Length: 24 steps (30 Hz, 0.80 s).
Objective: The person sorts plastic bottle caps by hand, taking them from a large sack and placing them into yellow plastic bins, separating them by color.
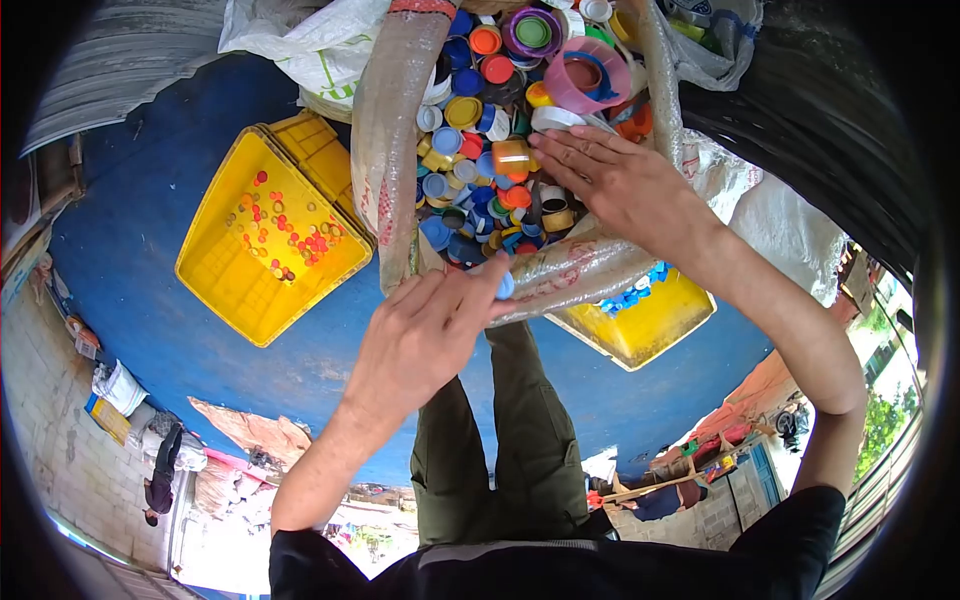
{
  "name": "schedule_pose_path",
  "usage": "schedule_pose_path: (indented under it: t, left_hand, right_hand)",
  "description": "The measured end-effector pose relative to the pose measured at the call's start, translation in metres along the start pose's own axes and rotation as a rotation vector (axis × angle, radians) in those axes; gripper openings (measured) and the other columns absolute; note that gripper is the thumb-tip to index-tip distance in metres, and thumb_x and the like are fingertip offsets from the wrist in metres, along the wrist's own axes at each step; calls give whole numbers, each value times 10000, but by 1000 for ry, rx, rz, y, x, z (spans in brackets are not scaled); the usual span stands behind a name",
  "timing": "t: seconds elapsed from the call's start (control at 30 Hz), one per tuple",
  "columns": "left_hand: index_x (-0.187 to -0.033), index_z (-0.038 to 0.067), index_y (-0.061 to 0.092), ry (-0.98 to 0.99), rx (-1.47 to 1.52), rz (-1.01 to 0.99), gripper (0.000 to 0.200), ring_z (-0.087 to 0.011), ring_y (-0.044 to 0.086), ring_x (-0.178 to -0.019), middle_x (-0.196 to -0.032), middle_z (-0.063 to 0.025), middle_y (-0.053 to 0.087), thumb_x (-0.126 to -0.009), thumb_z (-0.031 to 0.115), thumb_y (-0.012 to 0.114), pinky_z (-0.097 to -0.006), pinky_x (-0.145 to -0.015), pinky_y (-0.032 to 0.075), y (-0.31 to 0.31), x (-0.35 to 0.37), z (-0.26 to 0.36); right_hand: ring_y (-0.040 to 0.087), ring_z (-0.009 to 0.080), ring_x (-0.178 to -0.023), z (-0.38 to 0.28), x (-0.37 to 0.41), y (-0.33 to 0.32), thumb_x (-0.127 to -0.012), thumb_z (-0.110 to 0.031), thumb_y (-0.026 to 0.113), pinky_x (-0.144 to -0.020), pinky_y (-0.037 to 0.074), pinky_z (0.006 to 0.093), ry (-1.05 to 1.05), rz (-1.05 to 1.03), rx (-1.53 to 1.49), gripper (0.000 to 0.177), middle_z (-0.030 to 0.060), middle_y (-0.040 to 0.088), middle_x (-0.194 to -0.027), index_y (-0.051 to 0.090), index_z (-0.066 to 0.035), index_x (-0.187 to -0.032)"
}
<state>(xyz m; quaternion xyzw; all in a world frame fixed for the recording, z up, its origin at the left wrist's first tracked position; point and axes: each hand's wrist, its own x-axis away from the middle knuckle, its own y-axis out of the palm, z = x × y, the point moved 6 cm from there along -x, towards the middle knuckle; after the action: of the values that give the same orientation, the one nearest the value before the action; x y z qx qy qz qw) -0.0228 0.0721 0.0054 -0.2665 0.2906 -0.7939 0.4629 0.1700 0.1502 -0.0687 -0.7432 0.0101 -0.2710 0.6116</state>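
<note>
A sack with a rolled rim [575,268] holds a heap of plastic bottle caps [478,170] in many colours. My left hand [425,325] is at the near edge of the sack, its fingers closed on a light blue bottle cap [505,286]. Over the right part of the heap, my right hand [625,185] lies palm down with fingers stretched out. Its fingertips are beside an orange cap [513,157] and below a white cap [556,119]. The underside of that hand is hidden. A pink ring-shaped lid [587,76] rests farther back on the heap.
To the left, a yellow crate [225,285] contains red and orange caps. Another yellow crate [650,335] with blue caps is partly under the sack's right side. White sacks [300,45] stand behind. The floor [300,385] is blue. Two people appear in the background.
</note>
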Motion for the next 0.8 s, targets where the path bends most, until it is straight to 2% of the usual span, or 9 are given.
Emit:
schedule_pose_path:
  t: [0.07,0.17,0.27,0.3,0.4,0.43,0.63,0.73,0.8]
  left_hand:
    - [-1319,8,640,-192,-1,-23,381,-394,684,-762,-915,-177,684,-973,126,747,-475,-671,539,-4,-4,3]
    - [-1287,-2,632,-407,-49,-134,281,-481,681,-874,-979,-251,689,-1022,86,668,-505,-715,536,-1,-1,-3]
    - [-1277,-16,623,-487,44,-153,256,-519,668,-952,-1037,-293,690,-1032,58,635,-528,-756,538,-8,-12,-2]
    - [-1277,-23,621,-493,69,-115,256,-522,667,-956,-1050,-299,689,-1029,41,630,-532,-763,537,-9,-14,-3]
    - [-1274,-35,620,-509,73,-30,259,-529,667,-964,-1078,-315,688,-1017,-8,613,-541,-778,534,-11,-15,-9]
    - [-1272,-33,623,-507,32,-15,260,-528,668,-964,-1082,-319,687,-1012,-24,606,-541,-780,532,-11,-14,-12]
    - [-1278,-34,626,-552,143,111,287,-512,688,-998,-1122,-335,695,-995,-68,598,-483,-832,555,-13,-7,-37]
    - [-1296,-26,609,-590,294,127,298,-486,711,-979,-1077,-306,711,-1006,-82,567,-465,-831,575,-18,-8,-37]
    - [-1322,-20,594,-605,411,152,304,-407,721,-1032,-1112,-267,724,-1027,-76,554,-428,-877,571,-17,-6,-38]
  right_hand:
    - [572,226,-1401,-5,1,-6,-979,-157,601,-1226,373,370,-3,39,165,412,90,646,-1474,689,-38,-1363]
    - [699,264,-1151,-8,-4,-9,-925,-130,645,-1066,492,418,162,-104,-6,237,114,748,-1116,765,-20,-1097]
    - [715,313,-959,-1,-15,-20,-873,-97,672,-929,542,450,190,145,-412,139,121,707,-926,727,-20,-975]
    - [705,349,-978,-6,-16,-18,-847,-58,669,-893,561,446,143,235,-480,101,167,704,-956,708,-19,-931]
    - [710,376,-1012,-21,-50,-10,-845,7,674,-876,574,461,171,132,-660,215,182,700,-1055,697,34,-1057]
    - [711,396,-1005,-25,-56,-6,-850,1,674,-877,579,472,154,209,-671,168,201,709,-1020,696,29,-1015]
    - [728,396,-952,-29,-84,31,-829,-25,695,-836,592,487,244,81,-550,120,225,712,-957,685,18,-941]
    - [734,365,-898,-29,-77,28,-842,-45,748,-818,601,446,352,152,-626,140,205,715,-943,698,16,-958]
    - [740,304,-893,-23,-60,6,-882,-66,777,-828,599,403,499,151,-992,150,155,722,-928,702,14,-984]
